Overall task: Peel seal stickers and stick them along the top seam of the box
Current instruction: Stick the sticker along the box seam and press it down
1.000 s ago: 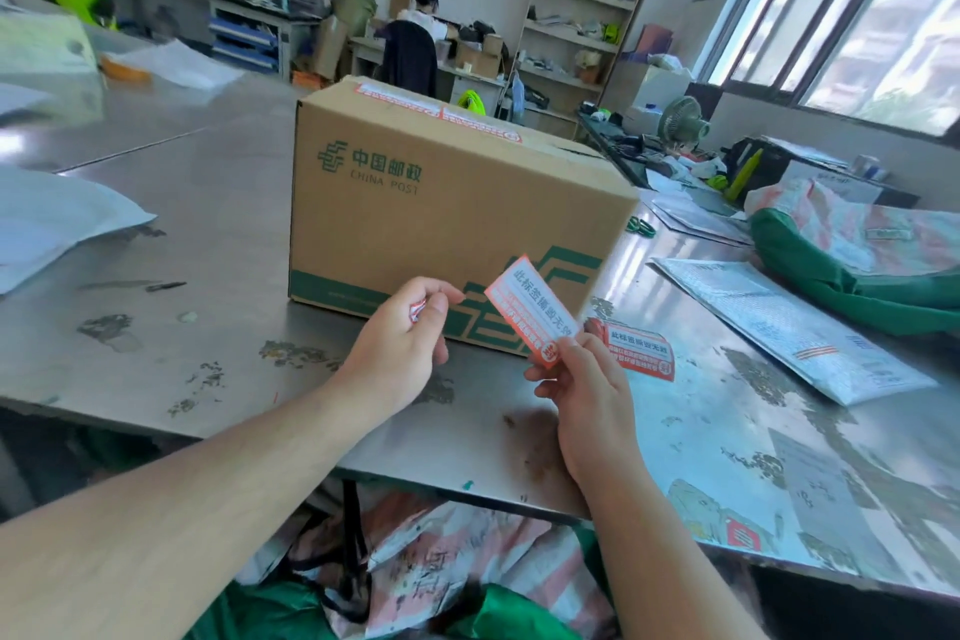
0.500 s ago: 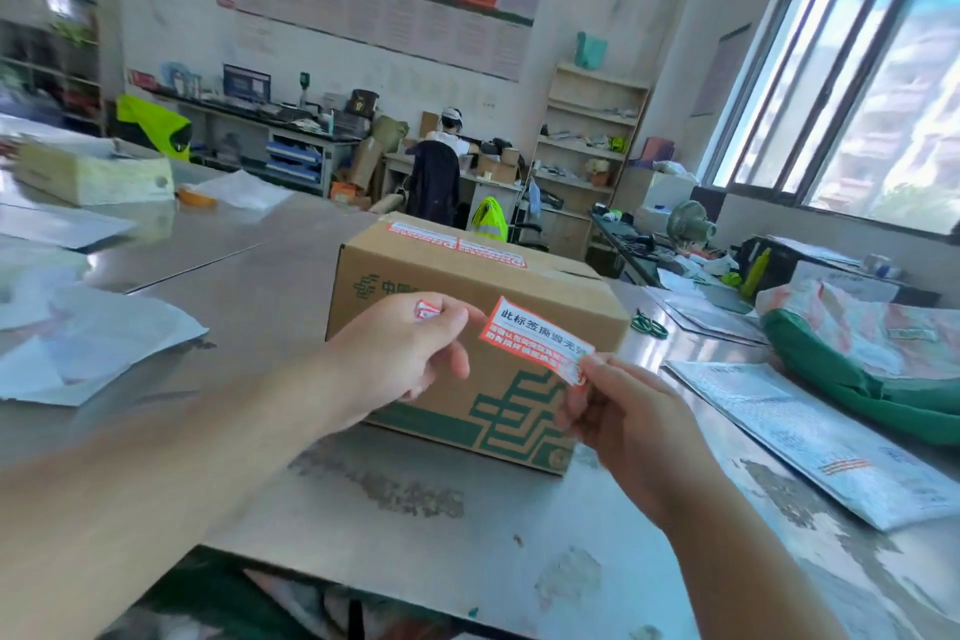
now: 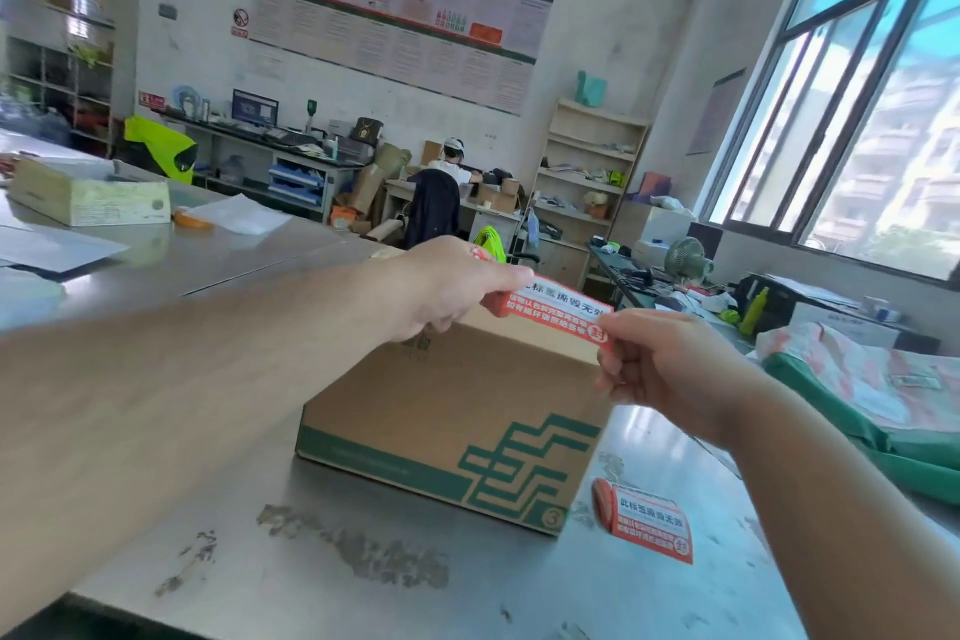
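Raised since earlier, seal sticker (image 3: 556,309) above the box (image 3: 452,411); left hand (image 3: 441,286) and right hand (image 3: 670,364) fingers (image 3: 609,369) pinch its ends.

only two bare hands and two bare forearms were seen of the person. the left hand (image 3: 441,291) and left forearm (image 3: 208,379) were smeared by motion blur, so no fine detail could be made out there. the right hand (image 3: 670,364) was caught sharper, and the right forearm (image 3: 831,483) was shown uncovered to the frame edge.
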